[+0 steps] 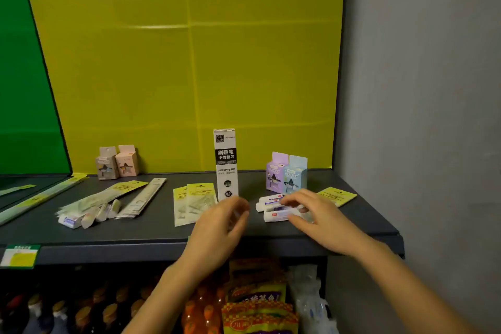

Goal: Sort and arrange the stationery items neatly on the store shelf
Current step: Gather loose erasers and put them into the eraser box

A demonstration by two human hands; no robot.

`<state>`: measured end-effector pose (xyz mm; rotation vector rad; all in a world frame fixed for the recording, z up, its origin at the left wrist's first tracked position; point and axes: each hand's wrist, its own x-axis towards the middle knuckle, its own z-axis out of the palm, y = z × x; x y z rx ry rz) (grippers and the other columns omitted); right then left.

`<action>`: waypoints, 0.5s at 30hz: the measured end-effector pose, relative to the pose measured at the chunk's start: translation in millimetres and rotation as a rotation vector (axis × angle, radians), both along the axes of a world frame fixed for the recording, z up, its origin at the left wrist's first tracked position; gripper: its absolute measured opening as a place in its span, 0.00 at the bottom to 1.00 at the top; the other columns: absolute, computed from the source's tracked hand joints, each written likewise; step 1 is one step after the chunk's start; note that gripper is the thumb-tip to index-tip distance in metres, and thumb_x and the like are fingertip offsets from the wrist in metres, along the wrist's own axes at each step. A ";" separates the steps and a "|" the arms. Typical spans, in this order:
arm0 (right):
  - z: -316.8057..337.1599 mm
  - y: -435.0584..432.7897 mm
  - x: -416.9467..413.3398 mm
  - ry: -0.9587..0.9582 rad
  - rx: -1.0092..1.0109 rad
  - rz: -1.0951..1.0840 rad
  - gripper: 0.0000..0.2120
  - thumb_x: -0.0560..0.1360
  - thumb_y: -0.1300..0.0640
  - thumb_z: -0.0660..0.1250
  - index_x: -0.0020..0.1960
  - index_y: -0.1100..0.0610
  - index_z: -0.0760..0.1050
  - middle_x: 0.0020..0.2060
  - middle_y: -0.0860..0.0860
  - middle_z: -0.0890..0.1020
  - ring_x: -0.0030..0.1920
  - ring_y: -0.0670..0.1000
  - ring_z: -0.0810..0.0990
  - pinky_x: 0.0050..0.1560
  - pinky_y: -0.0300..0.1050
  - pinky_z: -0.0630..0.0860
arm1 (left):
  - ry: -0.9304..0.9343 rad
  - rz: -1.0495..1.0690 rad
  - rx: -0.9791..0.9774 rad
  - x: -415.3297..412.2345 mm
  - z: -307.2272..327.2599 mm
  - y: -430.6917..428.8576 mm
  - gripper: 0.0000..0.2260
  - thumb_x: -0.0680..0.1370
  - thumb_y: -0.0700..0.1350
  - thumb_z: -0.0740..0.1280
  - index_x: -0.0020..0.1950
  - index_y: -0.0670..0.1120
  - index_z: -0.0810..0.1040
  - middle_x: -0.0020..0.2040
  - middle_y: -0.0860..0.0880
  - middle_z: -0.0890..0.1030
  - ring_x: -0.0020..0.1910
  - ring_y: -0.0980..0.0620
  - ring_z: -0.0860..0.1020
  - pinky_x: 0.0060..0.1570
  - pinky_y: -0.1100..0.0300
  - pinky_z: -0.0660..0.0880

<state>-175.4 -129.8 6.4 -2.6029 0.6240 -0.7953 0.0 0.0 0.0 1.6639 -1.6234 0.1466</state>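
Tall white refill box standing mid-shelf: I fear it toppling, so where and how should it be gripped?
Pinch the tall white cardboard refill box across its two narrow sides near mid-height, coming from the front. It stands upright on a small base, so a high push would likely tip it. The left hand is nearest.

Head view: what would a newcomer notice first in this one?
The bright yellow back panel fills the upper frame. Against it, a tall white refill box stands upright mid-shelf. Just in front, the left hand hovers by its base and the right hand reaches over small white tubes.
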 end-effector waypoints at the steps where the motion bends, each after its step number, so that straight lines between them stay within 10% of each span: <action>1: 1.7 -11.0 4.5 0.044 -0.024 0.001 0.14 0.76 0.54 0.63 0.61 0.51 0.72 0.58 0.48 0.76 0.57 0.44 0.72 0.53 0.34 0.68 | -0.022 0.018 0.024 1.5 3.2 -14.6 0.06 0.78 0.45 0.61 0.53 0.48 0.75 0.47 0.52 0.79 0.45 0.54 0.77 0.46 0.56 0.76; 15: 14.7 -69.3 50.1 0.639 -0.227 0.116 0.23 0.73 0.42 0.62 0.62 0.54 0.67 0.60 0.53 0.71 0.58 0.51 0.68 0.58 0.48 0.68 | -0.092 0.052 0.357 24.6 -4.0 -126.7 0.15 0.78 0.38 0.57 0.65 0.41 0.72 0.63 0.42 0.75 0.62 0.45 0.73 0.61 0.58 0.68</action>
